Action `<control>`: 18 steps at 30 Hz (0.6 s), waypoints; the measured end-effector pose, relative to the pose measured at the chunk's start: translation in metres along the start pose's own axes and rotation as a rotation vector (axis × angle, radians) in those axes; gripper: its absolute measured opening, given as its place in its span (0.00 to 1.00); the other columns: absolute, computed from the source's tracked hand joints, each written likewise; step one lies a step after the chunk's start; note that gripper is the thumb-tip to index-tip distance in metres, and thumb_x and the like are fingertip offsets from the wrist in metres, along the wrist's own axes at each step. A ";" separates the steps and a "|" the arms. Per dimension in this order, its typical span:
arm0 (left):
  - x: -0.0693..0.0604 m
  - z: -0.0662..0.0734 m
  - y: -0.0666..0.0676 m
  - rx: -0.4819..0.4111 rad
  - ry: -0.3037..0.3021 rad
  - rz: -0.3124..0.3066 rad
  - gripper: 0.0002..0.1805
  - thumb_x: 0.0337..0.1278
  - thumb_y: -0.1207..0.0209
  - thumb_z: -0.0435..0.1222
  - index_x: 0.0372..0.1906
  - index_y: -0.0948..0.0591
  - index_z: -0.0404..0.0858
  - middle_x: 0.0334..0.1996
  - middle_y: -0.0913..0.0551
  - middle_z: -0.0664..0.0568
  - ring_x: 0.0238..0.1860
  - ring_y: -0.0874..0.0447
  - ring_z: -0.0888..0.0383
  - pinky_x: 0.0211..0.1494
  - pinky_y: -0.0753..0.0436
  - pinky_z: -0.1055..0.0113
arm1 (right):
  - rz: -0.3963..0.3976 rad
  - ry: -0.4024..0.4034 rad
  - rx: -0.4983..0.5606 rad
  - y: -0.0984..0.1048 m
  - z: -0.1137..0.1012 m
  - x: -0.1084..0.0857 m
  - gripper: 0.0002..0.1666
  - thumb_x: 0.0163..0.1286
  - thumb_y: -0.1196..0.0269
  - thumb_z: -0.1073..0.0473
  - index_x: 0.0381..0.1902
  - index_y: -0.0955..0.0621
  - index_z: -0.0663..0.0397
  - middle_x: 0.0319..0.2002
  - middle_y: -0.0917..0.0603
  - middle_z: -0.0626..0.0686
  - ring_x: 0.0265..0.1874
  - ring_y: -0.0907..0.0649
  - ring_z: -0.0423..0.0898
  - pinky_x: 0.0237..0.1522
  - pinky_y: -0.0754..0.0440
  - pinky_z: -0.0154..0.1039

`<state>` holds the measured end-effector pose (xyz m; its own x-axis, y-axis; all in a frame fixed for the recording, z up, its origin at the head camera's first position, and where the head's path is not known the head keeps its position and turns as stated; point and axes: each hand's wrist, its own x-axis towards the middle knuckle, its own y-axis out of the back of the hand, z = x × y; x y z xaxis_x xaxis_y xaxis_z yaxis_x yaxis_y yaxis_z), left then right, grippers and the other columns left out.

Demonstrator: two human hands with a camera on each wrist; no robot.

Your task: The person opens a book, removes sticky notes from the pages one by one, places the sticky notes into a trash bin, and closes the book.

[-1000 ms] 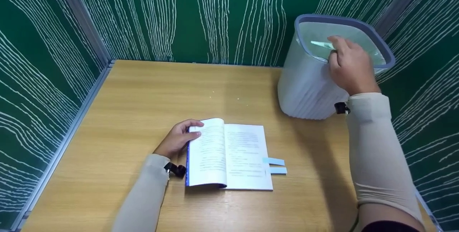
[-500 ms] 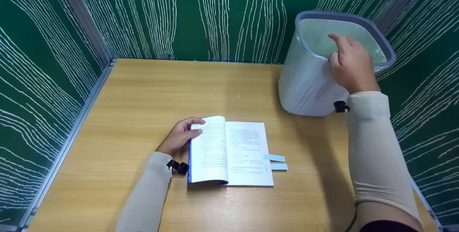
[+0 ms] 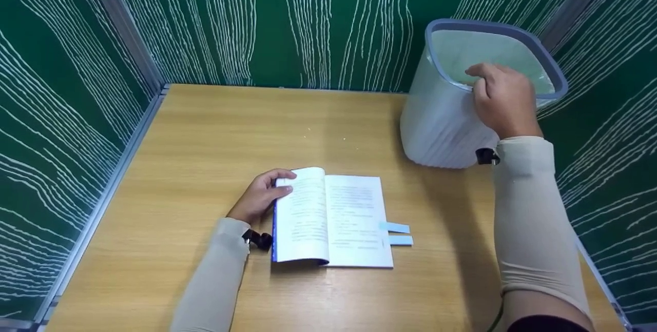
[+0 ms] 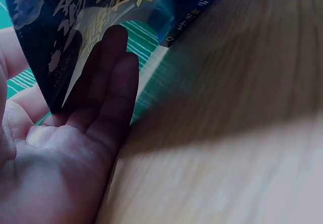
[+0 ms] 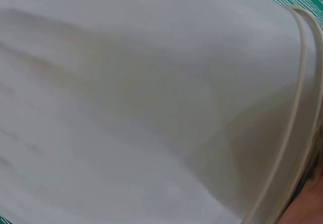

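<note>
My left hand [image 3: 261, 193] grips the left edge of the open book [image 3: 356, 219] on the bench [image 3: 220, 132], two blue tabs [image 3: 402, 240] jutting right. Farther right, over the bin [image 3: 436, 127], my right hand [image 3: 505, 98] is loose, forefinger and thumb apart.

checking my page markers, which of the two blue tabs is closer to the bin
The upper tab in the head view, the slightly slanted one. The lower tab sits straighter, further down the book and farther from the bin.

You are in what looks like a lab's recording booth: green, white-lined panels [image 3: 354, 24] and grey posts [image 3: 123, 26] flank your desk [image 3: 215, 132]; you wear wrist cameras [image 3: 262, 240].
</note>
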<state>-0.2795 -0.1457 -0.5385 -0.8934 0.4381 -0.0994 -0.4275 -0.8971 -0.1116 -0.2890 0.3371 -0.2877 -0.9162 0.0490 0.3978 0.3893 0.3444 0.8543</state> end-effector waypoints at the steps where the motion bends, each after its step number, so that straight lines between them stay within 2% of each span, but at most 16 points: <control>1: 0.000 0.000 0.000 0.002 -0.001 0.000 0.19 0.66 0.35 0.32 0.60 0.19 0.36 0.57 0.20 0.44 0.51 0.17 0.51 0.47 0.15 0.67 | 0.005 0.002 0.000 0.000 0.000 0.000 0.31 0.79 0.62 0.53 0.61 0.16 0.53 0.62 0.16 0.59 0.63 0.21 0.63 0.68 0.29 0.67; 8: -0.001 -0.001 0.000 -0.011 0.003 -0.005 0.19 0.66 0.35 0.32 0.60 0.19 0.36 0.56 0.19 0.44 0.48 0.15 0.52 0.45 0.14 0.67 | 0.039 0.030 -0.012 -0.002 -0.001 -0.003 0.30 0.80 0.62 0.54 0.55 0.14 0.54 0.56 0.12 0.58 0.57 0.17 0.61 0.60 0.23 0.65; 13: 0.000 0.000 0.000 -0.011 0.005 -0.011 0.19 0.66 0.35 0.33 0.60 0.20 0.35 0.56 0.19 0.43 0.47 0.14 0.53 0.45 0.14 0.67 | 0.104 0.036 -0.001 -0.003 -0.001 -0.005 0.28 0.79 0.60 0.54 0.52 0.13 0.55 0.54 0.11 0.58 0.54 0.16 0.61 0.58 0.22 0.65; 15: 0.001 0.000 0.000 -0.006 0.007 -0.009 0.19 0.66 0.35 0.33 0.60 0.20 0.35 0.56 0.19 0.43 0.48 0.15 0.52 0.46 0.15 0.68 | 0.164 0.047 0.016 -0.006 0.000 -0.006 0.26 0.79 0.57 0.54 0.49 0.13 0.56 0.51 0.11 0.58 0.51 0.16 0.60 0.57 0.20 0.64; 18: 0.000 0.003 0.000 0.005 0.008 -0.003 0.19 0.66 0.35 0.32 0.60 0.20 0.35 0.56 0.20 0.43 0.50 0.17 0.52 0.47 0.16 0.68 | 0.297 0.092 0.062 -0.009 0.000 -0.008 0.22 0.78 0.52 0.55 0.46 0.12 0.56 0.47 0.10 0.58 0.47 0.16 0.58 0.53 0.18 0.60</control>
<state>-0.2802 -0.1455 -0.5358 -0.8911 0.4410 -0.1073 -0.4306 -0.8962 -0.1073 -0.2857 0.3339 -0.2990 -0.7497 0.0721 0.6578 0.6295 0.3844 0.6753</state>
